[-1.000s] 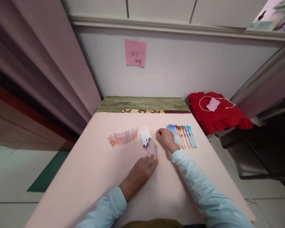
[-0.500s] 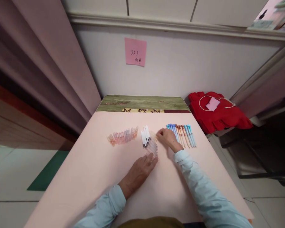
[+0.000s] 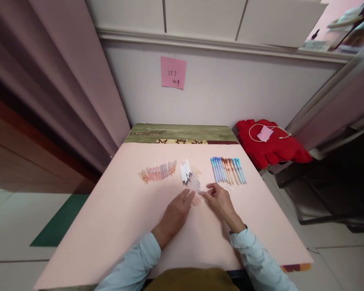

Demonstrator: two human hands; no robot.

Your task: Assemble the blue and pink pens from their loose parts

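Note:
In the middle of the table, a small pile of clear plastic pen barrels lies between my hands. My left hand rests at the pile's near left side, fingers stretched forward and a little apart, the tips by some pinkish clear pieces. From the right, my right hand reaches in with thumb and index finger bent together at the barrels' near end; anything pinched there is too small to make out. Just beyond are white pen refills with dark tips. Tiny clear bits lie right of my right hand.
Blue, brown and turquoise pens line up in a row at the right. Pinkish and grey clear pen parts form another row at the left. A red cloth with a white cord sits beyond the table's right edge. A wall stands behind.
My right hand has come back toward me, from beside the pen row to the near end of the clear barrels. My left hand has shifted slightly left. The camera view has moved a little.

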